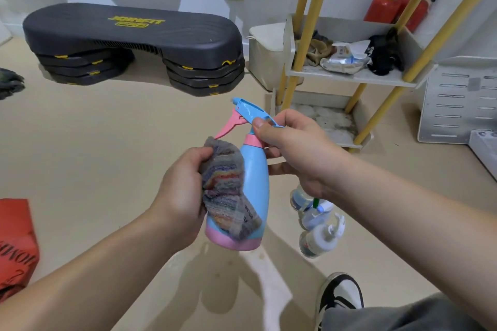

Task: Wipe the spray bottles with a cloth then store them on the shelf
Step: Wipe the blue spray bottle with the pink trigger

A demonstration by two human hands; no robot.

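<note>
Right grip (291,153) pinches the blue-and-pink spray bottle (256,177) at its neck, holding it upright in the air above the floor (107,142), while the left grip (183,193) clutches a striped cloth (226,191) against its side, with other bottles (317,226) on the floor below, near the shelf (349,76).

A step platform (129,35) sits left of the shelf (349,78), with a bin (265,54) between them. Fire extinguishers (384,5) stand behind the shelf, and bottles (320,239) sit on the floor (107,142) before it.
</note>
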